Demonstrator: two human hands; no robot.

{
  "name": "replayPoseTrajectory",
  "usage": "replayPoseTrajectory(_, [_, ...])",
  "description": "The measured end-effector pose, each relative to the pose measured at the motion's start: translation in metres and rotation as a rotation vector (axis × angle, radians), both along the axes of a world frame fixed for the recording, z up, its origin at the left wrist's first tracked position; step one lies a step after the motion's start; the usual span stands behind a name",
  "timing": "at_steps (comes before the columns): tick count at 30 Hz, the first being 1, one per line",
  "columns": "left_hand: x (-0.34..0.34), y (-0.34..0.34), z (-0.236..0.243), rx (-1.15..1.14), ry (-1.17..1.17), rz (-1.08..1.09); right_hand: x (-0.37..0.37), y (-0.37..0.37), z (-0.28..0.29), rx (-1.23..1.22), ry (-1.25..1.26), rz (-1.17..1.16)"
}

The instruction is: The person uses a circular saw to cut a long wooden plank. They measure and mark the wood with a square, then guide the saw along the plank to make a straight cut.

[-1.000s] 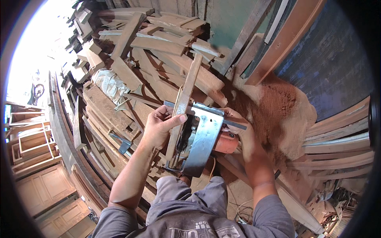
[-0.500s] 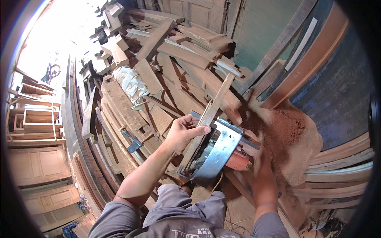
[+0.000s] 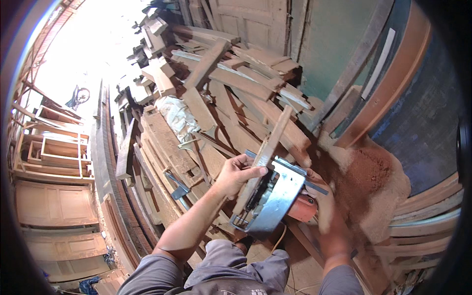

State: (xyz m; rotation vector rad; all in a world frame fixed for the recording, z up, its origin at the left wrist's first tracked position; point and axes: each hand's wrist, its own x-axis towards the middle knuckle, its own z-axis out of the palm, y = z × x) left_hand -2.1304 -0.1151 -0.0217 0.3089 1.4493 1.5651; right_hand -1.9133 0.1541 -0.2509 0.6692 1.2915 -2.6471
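Observation:
I hold a circular saw with its silver base plate (image 3: 278, 194) facing up and its red motor housing (image 3: 302, 209) at the right. A narrow wooden strip (image 3: 275, 130) lies lengthwise along the plate, sticking out past its far edge. My left hand (image 3: 238, 174) is closed around the strip and the plate's left side, thumb on top of the wood. My right hand (image 3: 319, 194) grips the saw's right side near a dark metal bar; its fingers are partly hidden. An orange cord (image 3: 279, 238) hangs below the saw.
A large pile of cut boards (image 3: 231, 113) with a white plastic sheet (image 3: 174, 118) lies ahead. Sawdust (image 3: 366, 177) is heaped at the right beside leaning panels (image 3: 413, 128). Wooden frames (image 3: 59, 147) and doors (image 3: 54, 204) stand at the left, under a bright opening.
My view has swung, so the saw, both hands and the surroundings appear farther right and lower. Both hands keep the same grip on the saw and strip.

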Motion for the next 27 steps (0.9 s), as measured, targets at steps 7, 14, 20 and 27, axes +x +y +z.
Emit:
replayPoseTrajectory(7, [0.000,-0.005,-0.001,0.067,-0.003,-0.014,-0.001,-0.031,0.050,0.245,-0.302,-0.129])
replayPoseTrajectory(14, [0.003,-0.006,-0.003,0.113,0.016,-0.027,0.015,-0.034,0.047,0.260,-0.162,-0.108])
replayPoseTrajectory(20, [0.004,-0.004,-0.004,-0.071,0.236,-0.124,0.025,-0.035,0.047,0.254,-0.119,-0.095])
replayPoseTrajectory(27, [0.014,0.006,-0.014,0.106,0.166,0.005,0.016,-0.036,0.054,0.206,-0.074,-0.092])
